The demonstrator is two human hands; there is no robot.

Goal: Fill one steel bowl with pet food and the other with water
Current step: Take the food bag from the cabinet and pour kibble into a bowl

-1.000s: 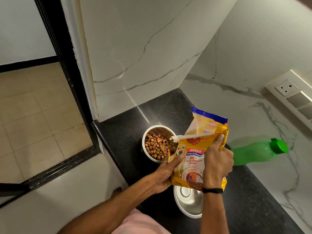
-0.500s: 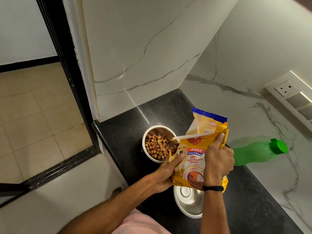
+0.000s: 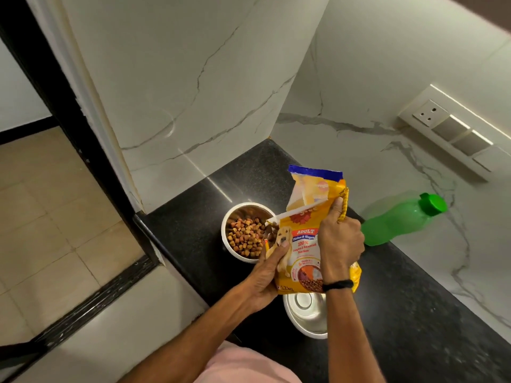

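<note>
A yellow pet food bag [image 3: 304, 239] is held over the black counter with its torn mouth tilted left over a steel bowl [image 3: 231, 218]. Brown kibble [image 3: 246, 239] lies in that bowl, and a few pieces show at the bag's mouth. My left hand [image 3: 265, 275] grips the bag's lower left side. My right hand [image 3: 341, 244] grips its upper right edge. A second steel bowl [image 3: 307, 316] sits nearer to me, partly hidden under the bag, with nothing visible inside. A green bottle [image 3: 401, 219] with its green cap on stands at the right by the wall.
The black counter [image 3: 414, 327] runs between a marble wall at the back and right and its front edge at the left. A switch panel [image 3: 453, 131] is on the right wall. A black door frame [image 3: 55, 106] and tiled floor lie left.
The bag has tipped slightly further toward the kibble bowl. Both hands keep the same hold.
</note>
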